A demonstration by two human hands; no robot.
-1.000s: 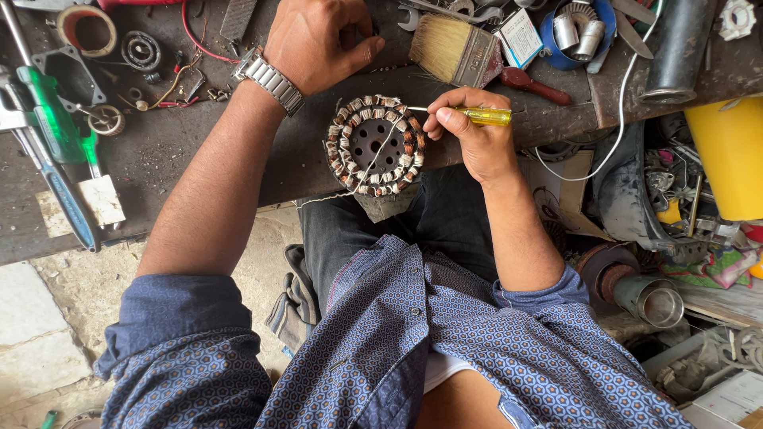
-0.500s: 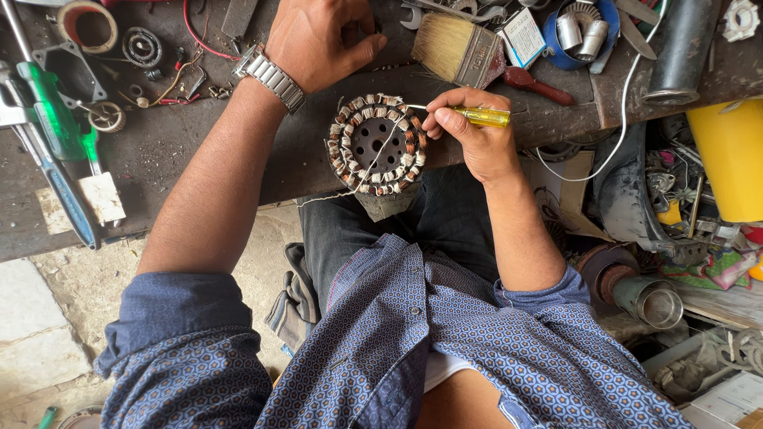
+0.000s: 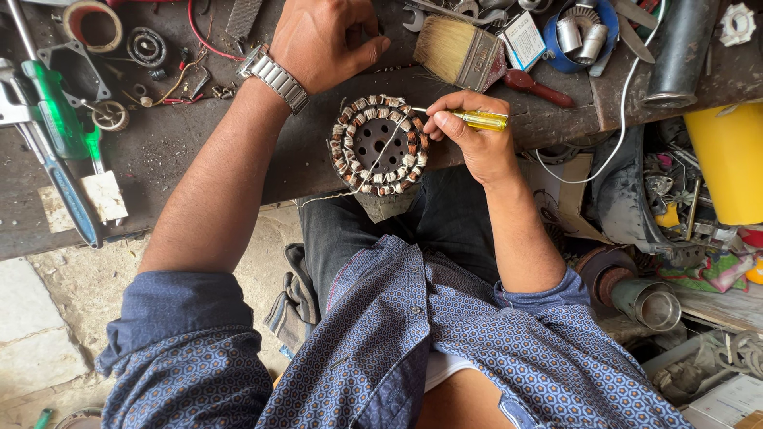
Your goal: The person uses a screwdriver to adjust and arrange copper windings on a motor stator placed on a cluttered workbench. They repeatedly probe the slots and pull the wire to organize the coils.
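Observation:
A round motor stator [image 3: 380,144] with copper windings around its rim sits at the near edge of a dark workbench [image 3: 199,151], on a small block. My right hand [image 3: 470,135] grips a yellow-handled screwdriver [image 3: 482,120], its tip against the stator's upper right windings. My left hand [image 3: 326,36], with a metal watch on the wrist, rests on the bench just beyond the stator, fingers curled; what it holds is hidden. A thin white thread runs across the stator's face.
A paintbrush [image 3: 469,56] lies on the bench beyond my right hand. Green and blue screwdrivers [image 3: 56,135], a bearing [image 3: 146,46] and red wires lie at left. A yellow container [image 3: 731,159], a dark cylinder [image 3: 675,56] and scrap parts crowd the right.

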